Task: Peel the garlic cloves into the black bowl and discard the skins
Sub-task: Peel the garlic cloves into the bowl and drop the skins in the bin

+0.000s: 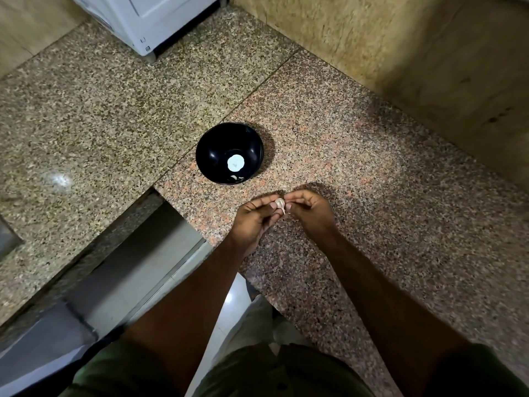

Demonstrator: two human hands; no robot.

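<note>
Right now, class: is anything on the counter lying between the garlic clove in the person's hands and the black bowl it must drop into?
Nothing visible does. Both the left hand and right hand pinch the garlic clove just short of the black bowl; only bare granite counter shows between them, and the bowl's mouth is uncovered.

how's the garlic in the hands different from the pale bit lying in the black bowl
The garlic is held up over the counter, pinched between the left hand and right hand; the pale piece lies loose inside the black bowl, touched by nothing.
The garlic looks rounded, with papery skin and a thin tail hanging below; the pale piece looks flatter and smaller.
Both are whitish. Whether the pale piece is a peeled clove is too small to tell.
</note>
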